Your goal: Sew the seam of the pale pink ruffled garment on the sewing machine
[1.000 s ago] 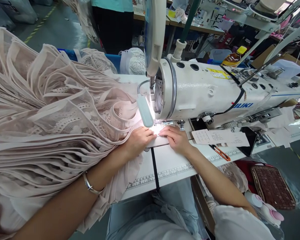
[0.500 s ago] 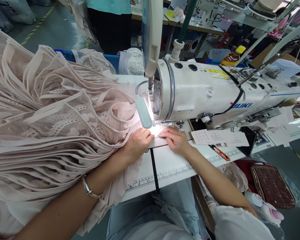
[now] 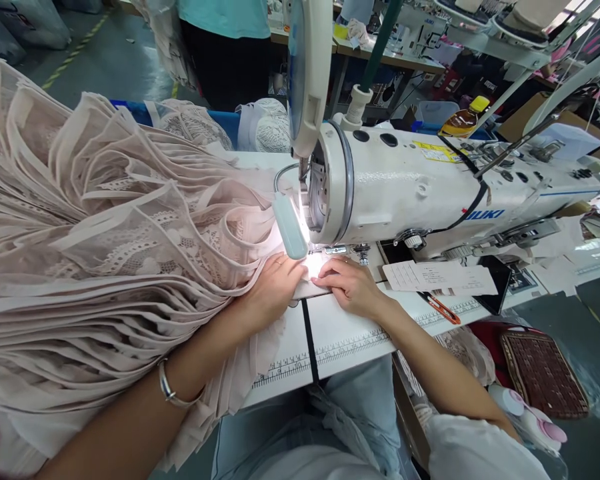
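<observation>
My left hand (image 3: 275, 287) is closed, its fingertips on the edge of a beige lace garment (image 3: 247, 233) just in front of the needle area. Opposite it, my right hand (image 3: 350, 287) pinches with curled fingers at the brightly lit cloth, which glare partly washes out. Both hands rest on the table close together. Behind them stands a white sewing machine (image 3: 390, 187), its needle mostly hidden by a small grey-green lamp (image 3: 290, 225). A large heap of beige lace garments (image 3: 80, 313) spreads along my left forearm.
Right of my hand lie paper tickets (image 3: 435, 277), orange-handled thread snips (image 3: 443, 309) and a dark phone-like slab (image 3: 497, 283). A ruler strip (image 3: 350, 347) runs along the table's front edge. Beyond the table stands a person in a turquoise top (image 3: 225, 17).
My left hand has shifted slightly left and toward me. My right fingers have curled more at the cloth. The view has shifted a little.
</observation>
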### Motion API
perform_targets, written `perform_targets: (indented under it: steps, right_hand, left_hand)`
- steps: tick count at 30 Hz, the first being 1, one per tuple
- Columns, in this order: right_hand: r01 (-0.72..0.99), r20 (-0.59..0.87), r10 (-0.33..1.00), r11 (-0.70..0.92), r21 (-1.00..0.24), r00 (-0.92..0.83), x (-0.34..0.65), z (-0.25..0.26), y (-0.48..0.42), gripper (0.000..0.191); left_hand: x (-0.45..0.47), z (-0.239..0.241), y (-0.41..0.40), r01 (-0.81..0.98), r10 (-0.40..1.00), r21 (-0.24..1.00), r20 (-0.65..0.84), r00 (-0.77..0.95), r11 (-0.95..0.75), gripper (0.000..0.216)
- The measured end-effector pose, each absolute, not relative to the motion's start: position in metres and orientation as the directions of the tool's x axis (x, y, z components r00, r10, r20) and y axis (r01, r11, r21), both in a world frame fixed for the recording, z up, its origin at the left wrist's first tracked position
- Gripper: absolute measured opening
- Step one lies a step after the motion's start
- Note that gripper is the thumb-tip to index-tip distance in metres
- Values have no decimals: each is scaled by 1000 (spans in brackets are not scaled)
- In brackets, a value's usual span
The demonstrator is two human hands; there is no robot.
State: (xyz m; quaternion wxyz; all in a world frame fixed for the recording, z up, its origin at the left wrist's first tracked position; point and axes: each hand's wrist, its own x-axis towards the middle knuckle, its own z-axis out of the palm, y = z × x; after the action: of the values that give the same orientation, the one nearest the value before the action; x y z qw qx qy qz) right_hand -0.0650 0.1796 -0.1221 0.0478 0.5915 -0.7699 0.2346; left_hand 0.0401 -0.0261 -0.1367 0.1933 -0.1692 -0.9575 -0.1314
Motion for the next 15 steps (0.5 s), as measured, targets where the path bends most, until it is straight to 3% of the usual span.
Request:
perform_targets:
  steps: [10, 15]
  right_hand:
    - [-961, 428, -868, 172, -216, -252, -68, -133, 184, 41]
    - [-951, 390, -872, 229, -208, -296, -68, -133, 181, 41]
  left_hand:
    - [40, -135, -27, 390, 295, 200, 382, -876, 899, 36]
    - [37, -135, -28, 367, 282, 209, 349, -894, 906, 36]
